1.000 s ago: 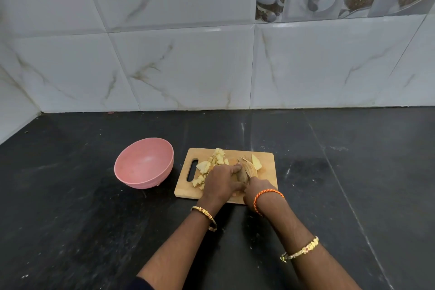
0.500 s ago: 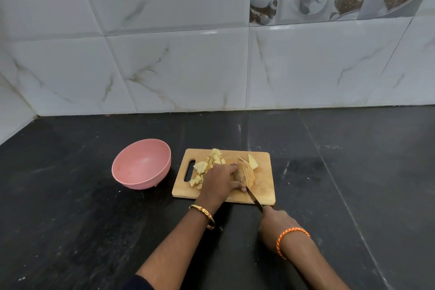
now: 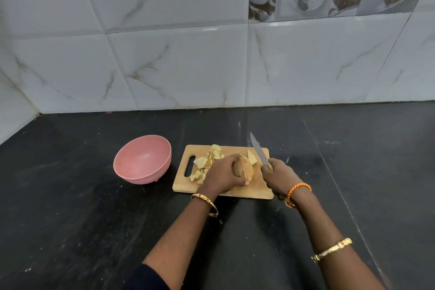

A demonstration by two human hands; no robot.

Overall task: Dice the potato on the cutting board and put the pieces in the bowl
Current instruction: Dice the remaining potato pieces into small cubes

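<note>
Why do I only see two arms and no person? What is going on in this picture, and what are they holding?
The camera sits on the person's head and looks down, so you see only their arms, as if through their eyes. No robot here, just two bare hands.

On the black stone counter lies a light wooden cutting board. The left hand grips a sliced brown-skinned potato on the board. The right hand holds a silver-bladed knife, its tip pointing away, beside the potato.

A pile of pale yellow potato pieces rests on the board near its handle hole. To the left stands a round pink bowl with nothing in it yet. White marble-look tiles cover the wall behind.
</note>
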